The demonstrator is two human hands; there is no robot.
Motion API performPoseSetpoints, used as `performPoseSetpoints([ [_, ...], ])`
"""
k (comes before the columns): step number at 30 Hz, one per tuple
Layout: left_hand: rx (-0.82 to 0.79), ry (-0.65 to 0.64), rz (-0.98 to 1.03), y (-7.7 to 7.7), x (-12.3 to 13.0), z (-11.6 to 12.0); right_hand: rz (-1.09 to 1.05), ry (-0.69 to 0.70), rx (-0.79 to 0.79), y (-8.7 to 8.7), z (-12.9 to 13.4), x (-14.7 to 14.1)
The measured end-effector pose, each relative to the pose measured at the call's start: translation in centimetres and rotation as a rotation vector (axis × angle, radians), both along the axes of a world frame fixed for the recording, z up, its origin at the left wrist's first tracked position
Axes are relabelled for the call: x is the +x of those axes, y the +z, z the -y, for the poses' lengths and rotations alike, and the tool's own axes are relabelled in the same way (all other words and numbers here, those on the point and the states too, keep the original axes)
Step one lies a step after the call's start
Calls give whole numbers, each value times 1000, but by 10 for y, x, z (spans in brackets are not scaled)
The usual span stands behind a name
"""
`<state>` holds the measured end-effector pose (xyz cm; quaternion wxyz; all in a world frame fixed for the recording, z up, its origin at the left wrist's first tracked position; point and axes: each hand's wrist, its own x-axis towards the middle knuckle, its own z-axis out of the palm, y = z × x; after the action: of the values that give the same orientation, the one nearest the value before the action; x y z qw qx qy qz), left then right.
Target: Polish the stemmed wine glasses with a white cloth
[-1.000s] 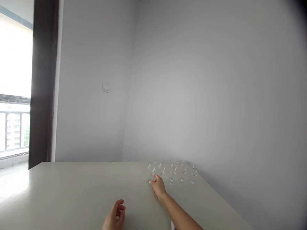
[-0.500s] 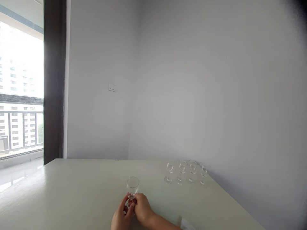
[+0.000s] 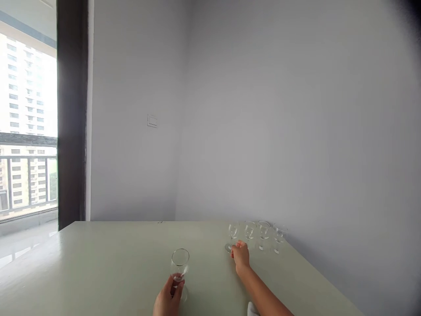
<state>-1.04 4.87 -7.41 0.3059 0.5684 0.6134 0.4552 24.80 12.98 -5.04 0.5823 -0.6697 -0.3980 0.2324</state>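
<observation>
My left hand (image 3: 169,296) is closed round the stem of a clear stemmed glass (image 3: 180,259), which is upright near the front middle of the table. Farther right, my right hand (image 3: 241,256) has its fingers bent together at the row of glasses, beside the stem and foot of the leftmost glass (image 3: 233,230). Whether those fingers grip anything is too small to make out. Several more stemmed glasses stand upright to its right, among them one glass (image 3: 263,231) and the rightmost glass (image 3: 279,233).
The pale green table (image 3: 115,263) reaches back to the grey walls. A small whitish thing (image 3: 252,309) lies at the front edge beside my right forearm. At the left are a dark frame (image 3: 71,114) and a balcony railing (image 3: 29,180).
My right hand has left the glass in my left hand and moved right and away from me to the row of glasses. My left hand still holds its glass.
</observation>
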Motion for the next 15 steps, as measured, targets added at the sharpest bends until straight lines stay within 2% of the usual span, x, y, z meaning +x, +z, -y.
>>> performPoseSetpoints([
  [2, 3, -13, 17, -1, 0, -1, -40, 12, -15, -3, -13, 4],
  [6, -1, -16, 28, -2, -4, -4, -69, 41, -15, -14, -26, -5],
  [12, -4, 43, 30, 0, -11, -6, -45, 16, 29, -28, -27, -3],
  [15, -5, 83, 62, 4, -25, -10, -42, 21, 44, -30, -27, 1],
])
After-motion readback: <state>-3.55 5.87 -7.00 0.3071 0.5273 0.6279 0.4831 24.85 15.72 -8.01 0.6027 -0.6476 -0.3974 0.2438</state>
